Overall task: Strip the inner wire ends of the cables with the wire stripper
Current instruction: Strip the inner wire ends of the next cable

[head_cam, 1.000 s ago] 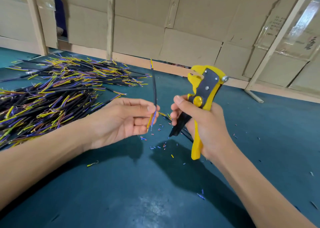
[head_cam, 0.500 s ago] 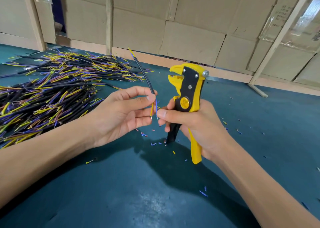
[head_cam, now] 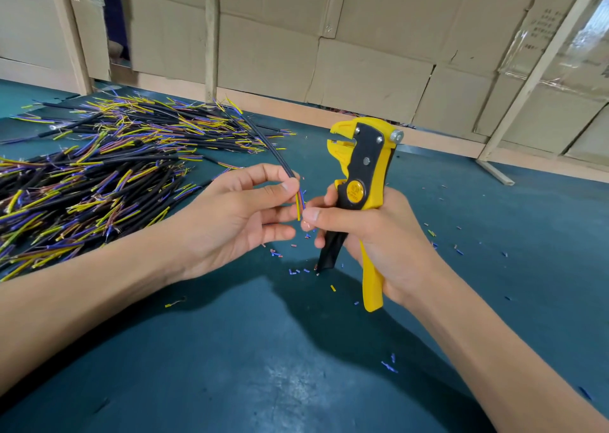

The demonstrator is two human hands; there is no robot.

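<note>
Dark teal felt-covered surface [head_cam: 230, 350] carries everything; cardboard-panelled wall [head_cam: 362, 70] behind it. Large heap of short black-jacketed cables with yellow and purple inner wires [head_cam: 99, 182] lies at my left, well apart from the work point. My left hand [head_cam: 230, 215] pinches one black-jacketed cable [head_cam: 273, 151] between thumb and forefinger just where the jacket ends, its far end slanting up and away over the heap, its yellow and blue inner wire ends [head_cam: 300, 202] hanging down beside my right thumb. My right hand [head_cam: 372, 238] is clamped round the handles of the yellow-and-black automatic wire stripper [head_cam: 361, 172], head upright, jaws facing left and not yet on the wires. Judgement: cable is light and springy, inner wires thin, limp, easily splayed, so grip close to the jacket end to steer them. Small cut insulation bits [head_cam: 296, 271] litter the surface beneath; nothing blocks the jaws.
</note>
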